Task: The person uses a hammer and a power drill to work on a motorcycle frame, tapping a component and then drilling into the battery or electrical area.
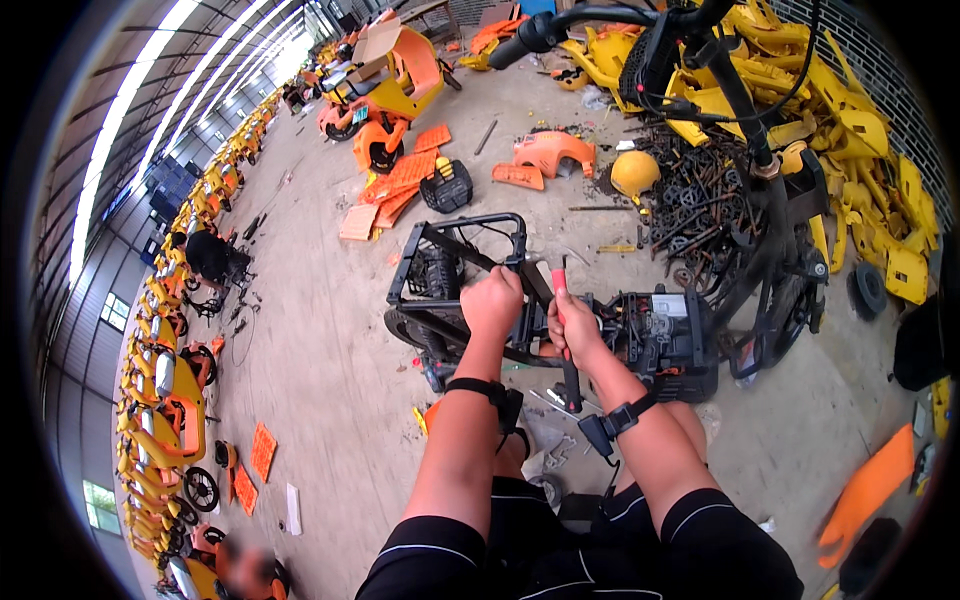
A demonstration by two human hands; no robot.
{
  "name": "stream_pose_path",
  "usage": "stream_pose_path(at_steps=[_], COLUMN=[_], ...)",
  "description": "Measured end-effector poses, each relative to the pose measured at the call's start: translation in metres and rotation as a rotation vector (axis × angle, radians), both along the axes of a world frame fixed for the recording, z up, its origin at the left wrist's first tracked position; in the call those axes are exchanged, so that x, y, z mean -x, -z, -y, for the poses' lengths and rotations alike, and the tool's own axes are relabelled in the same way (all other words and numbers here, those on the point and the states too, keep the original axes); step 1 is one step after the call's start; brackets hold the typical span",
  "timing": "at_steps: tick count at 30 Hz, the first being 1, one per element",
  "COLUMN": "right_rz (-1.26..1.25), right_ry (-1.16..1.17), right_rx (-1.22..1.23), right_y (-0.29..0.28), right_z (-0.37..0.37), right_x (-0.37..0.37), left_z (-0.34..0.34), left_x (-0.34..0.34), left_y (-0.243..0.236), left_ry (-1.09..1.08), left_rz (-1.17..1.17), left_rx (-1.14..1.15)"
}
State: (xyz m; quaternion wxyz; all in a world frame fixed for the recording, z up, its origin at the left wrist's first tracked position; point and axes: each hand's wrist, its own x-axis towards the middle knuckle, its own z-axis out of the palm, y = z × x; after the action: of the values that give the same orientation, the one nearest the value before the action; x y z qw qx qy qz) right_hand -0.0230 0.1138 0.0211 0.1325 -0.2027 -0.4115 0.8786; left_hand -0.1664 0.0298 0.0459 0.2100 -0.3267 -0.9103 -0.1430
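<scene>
In front of me stands a stripped scooter frame (pixel 447 318) of black tubes, with a wheel and a coil spring at its left end. My left hand (pixel 492 302) is closed in a fist over the upper frame, by a dark bar (pixel 458 246); what the fingers hold is hidden. My right hand (pixel 576 328) is wrapped around a tool with a red and black handle (pixel 570 382), held nearly upright over the frame's middle. A pale metal piece (pixel 545 274) shows beside the tool's top. I cannot make out the tool's head.
Handlebars (pixel 520 42) and a fork rise at the right. Behind lie dark metal parts (pixel 700 205), a yellow helmet (pixel 635 174), orange panels (pixel 400 178) and heaped yellow panels (pixel 870 150). Yellow scooters (pixel 175 400) line the left, where a person in black (pixel 207 257) crouches.
</scene>
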Motion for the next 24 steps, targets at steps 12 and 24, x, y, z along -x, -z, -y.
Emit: stream_pose_path(at_steps=[12,24], right_rz=[-0.05,-0.114], right_ry=[0.036,0.044], right_rx=[0.12,0.106], right_y=[0.025,0.039], right_z=[-0.009,-0.002], right_x=[-0.011,0.003], left_z=[0.002,0.0], left_x=[0.005,0.002], left_y=[0.009,0.008], left_ry=[0.016,0.029], left_rz=[-0.094,-0.14], left_rx=[-0.056,-0.1])
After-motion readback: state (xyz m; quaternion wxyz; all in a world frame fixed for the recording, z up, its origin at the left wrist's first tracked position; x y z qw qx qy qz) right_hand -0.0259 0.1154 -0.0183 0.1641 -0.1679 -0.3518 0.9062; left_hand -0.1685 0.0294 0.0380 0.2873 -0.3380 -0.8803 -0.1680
